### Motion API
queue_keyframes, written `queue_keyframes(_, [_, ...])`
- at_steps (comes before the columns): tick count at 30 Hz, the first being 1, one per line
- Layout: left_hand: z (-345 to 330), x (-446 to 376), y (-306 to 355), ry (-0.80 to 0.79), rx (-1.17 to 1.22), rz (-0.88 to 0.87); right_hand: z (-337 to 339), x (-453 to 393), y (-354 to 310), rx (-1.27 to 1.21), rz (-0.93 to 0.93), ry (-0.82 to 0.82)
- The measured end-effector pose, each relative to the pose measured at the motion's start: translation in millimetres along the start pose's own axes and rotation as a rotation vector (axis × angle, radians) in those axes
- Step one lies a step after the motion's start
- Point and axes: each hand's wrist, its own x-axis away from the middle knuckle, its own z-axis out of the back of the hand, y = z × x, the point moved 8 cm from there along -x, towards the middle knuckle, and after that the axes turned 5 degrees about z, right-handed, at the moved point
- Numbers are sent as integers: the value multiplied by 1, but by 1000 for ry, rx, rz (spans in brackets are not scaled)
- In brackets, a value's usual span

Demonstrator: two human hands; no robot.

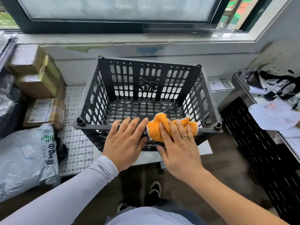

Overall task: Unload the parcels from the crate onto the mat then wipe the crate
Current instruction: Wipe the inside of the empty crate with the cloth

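Black slatted crate (146,88) sits in the middle, below the window (113,12); nothing inside but an orange cloth (155,129) draped over its near rim. L of crate: a grey mesh mat (76,127) runs under it, w/ a big grey parcel bag (24,156) at the near-L end and stacked cardboard boxes (37,78) farther back. R of crate: black perforated rack (266,151). Left hand (125,142) lies flat on crate's near rim, fingers straight, gripping nothing. Right hand (177,146) presses the cloth onto the same rim just beside it, fingers extended over the cloth, ring (184,136) on one finger.
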Motion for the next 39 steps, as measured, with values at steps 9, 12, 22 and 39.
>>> queue_keyframes(9, [5,16,-20,84,-12,16,-1,36,67,79,-86,-79])
queue_keyframes(12, [6,24,-30,83,-21,29,1,36,67,64,-141,-107])
queue_keyframes(22, [3,30,-37,61,-6,52,3,-21,-48,-53,-24,-65])
queue_keyframes(39, [-1,30,-35,129,20,71,3,33,69,97,-173,-90])
